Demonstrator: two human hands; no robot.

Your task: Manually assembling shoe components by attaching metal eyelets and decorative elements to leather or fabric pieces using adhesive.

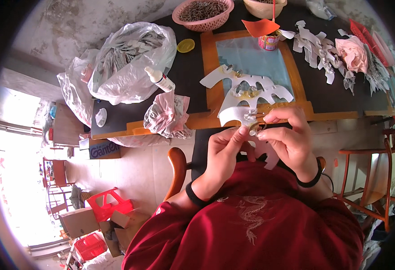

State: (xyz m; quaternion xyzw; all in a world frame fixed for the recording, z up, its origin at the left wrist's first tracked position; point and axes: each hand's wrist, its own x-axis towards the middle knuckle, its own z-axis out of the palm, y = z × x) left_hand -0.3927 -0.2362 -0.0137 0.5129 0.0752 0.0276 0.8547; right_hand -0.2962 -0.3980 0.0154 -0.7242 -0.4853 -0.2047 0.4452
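A white cut-out strip [233,114] with several holes and curved arms runs from the table mat toward my body, its near end hanging past the table edge. Small shiny metal and yellowish pieces [250,93] sit along it. My left hand [222,153] grips the strip's near part between thumb and fingers. Close beside it, my right hand [292,141] is closed, thumb and index finger pinched at a small shiny piece on the strip. Fingers hide most of that piece, so its kind is unclear. Thin pin-like ends show near the right index finger.
A pale blue mat [251,58] edged with brown tape covers the middle of the dark table. Around it are a white bottle [159,79], a crumpled cloth [167,114], a plastic bag [132,63], a pink basket [203,15], a tin [268,42] and white cut-outs [312,45].
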